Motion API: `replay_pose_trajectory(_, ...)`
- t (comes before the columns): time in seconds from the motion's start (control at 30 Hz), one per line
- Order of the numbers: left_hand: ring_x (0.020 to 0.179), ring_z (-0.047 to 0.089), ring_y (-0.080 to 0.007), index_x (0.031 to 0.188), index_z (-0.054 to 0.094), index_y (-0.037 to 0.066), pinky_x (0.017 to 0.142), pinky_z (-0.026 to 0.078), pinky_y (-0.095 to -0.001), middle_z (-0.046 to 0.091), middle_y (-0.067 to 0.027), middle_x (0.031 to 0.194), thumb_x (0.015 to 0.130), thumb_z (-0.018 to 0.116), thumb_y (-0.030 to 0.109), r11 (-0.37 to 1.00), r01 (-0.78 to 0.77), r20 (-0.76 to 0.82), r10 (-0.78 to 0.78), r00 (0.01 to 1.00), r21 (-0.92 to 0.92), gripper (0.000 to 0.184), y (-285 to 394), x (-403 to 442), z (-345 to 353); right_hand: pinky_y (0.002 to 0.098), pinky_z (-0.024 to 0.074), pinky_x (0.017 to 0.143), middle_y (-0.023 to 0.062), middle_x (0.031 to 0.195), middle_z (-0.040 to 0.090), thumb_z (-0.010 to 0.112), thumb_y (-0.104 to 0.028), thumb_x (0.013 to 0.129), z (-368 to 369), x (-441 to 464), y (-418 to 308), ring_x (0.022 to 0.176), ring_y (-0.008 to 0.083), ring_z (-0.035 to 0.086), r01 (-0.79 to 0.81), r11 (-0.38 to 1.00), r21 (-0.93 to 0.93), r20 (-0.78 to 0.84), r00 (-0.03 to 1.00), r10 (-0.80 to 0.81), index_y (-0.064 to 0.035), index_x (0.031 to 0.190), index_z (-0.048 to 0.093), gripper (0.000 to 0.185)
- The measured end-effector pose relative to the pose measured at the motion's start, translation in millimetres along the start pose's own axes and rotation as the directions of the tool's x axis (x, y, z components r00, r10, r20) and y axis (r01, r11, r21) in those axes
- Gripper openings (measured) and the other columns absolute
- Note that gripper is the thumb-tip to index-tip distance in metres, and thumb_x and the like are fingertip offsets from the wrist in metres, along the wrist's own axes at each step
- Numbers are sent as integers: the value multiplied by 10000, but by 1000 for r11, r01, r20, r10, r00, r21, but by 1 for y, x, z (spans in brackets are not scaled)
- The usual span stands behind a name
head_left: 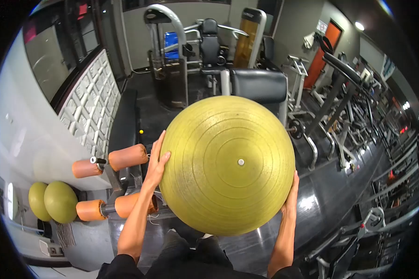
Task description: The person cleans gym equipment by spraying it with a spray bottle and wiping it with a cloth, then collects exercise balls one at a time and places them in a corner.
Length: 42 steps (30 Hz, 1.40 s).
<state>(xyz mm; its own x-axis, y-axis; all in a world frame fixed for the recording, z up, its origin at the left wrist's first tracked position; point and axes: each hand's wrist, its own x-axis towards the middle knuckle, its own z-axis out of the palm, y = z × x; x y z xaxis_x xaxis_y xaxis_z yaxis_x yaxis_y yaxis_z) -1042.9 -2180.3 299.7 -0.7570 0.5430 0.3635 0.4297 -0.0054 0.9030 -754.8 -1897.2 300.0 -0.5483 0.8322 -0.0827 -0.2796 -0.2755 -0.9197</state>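
Note:
A large yellow-green exercise ball [205, 186] is held up in front of me, off the floor, with its white plug facing me. My left hand [157, 162] presses against the ball's left side, thumb and fingers laid along the curve. On the opposite side my right hand [291, 193] supports the ball lower down; most of its fingers are hidden behind the ball. Below, my legs and shoes show partly under the ball.
Left of me is a bench with orange foam rollers [128, 156]. Another yellow-green ball [60, 202] rests by the left wall, beside what looks like its reflection. Ahead stand a black padded bench [260, 86] and a seated machine [210, 44]. Racks and weight equipment [354, 111] line the right.

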Motion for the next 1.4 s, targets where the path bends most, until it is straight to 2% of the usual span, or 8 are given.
replay_pose_trajectory(0.17,1375,238,-317,1476,258,68,1139,111,-416,318,-182,1462,881,482,420,993,-121,-120,118,986,-16,727,36,-17,-73,359,418,1003,117,1372,476,403,-498,958,63,-13,-21,1225,232,484,41,996,83,191,980,-56,-52,1391,402,621)
replay_pose_trajectory(0.3,1416,174,-320,1477,242,44,1149,66,-410,244,-184,1517,877,461,468,980,-198,-218,187,958,-32,766,52,-50,-142,393,324,1094,109,1514,273,431,-446,940,129,-36,-27,1371,257,308,112,991,76,369,920,-132,-92,1487,220,684)
replay_pose_trajectory(0.37,1417,184,-311,1471,234,11,1148,98,-408,248,-192,1516,870,452,508,972,-191,-250,220,943,134,809,65,-69,-183,355,409,1011,104,1386,460,427,-443,957,175,-62,-29,1237,223,474,209,972,109,353,906,-234,-44,1404,383,601)
replay_pose_trajectory(0.43,1428,153,-285,1475,176,-18,1152,126,-396,172,-171,1541,860,445,573,963,-253,-324,212,922,-91,894,69,-85,-217,352,406,1013,102,1387,457,436,-437,953,207,-74,-22,1242,219,467,203,974,103,406,885,-228,-41,1408,375,607)
replay_pose_trajectory(0.7,1394,255,-291,1460,221,-30,1133,195,-378,260,-192,1507,859,445,579,947,-301,-534,312,786,109,884,116,-153,-357,348,405,1008,100,1364,486,401,-445,970,353,-124,-5,1221,213,486,203,967,152,583,772,-253,-35,1386,413,584)
replay_pose_trajectory(1.03,1393,241,-286,1474,181,-11,1134,197,-409,232,-179,1514,818,429,649,957,-248,-732,275,624,148,964,141,-241,-462,348,298,1092,108,1453,386,403,-427,951,502,-179,9,1327,229,377,252,937,242,832,443,-334,-27,1443,316,640)
replay_pose_trajectory(1.07,1393,242,-287,1474,184,-9,1131,201,-414,232,-177,1515,814,425,654,964,-219,-749,256,611,151,967,142,-250,-469,370,153,1148,129,1532,235,430,-437,918,514,-185,11,1416,261,204,221,950,223,877,380,-294,-33,1479,220,722)
replay_pose_trajectory(1.4,1381,278,-256,1475,244,46,1128,220,-407,278,-132,1508,851,406,649,939,-127,-753,334,567,321,882,124,-290,-542,375,202,1130,129,1507,280,443,-462,890,584,-221,100,1388,259,262,113,976,188,920,328,-215,-36,1470,247,746)
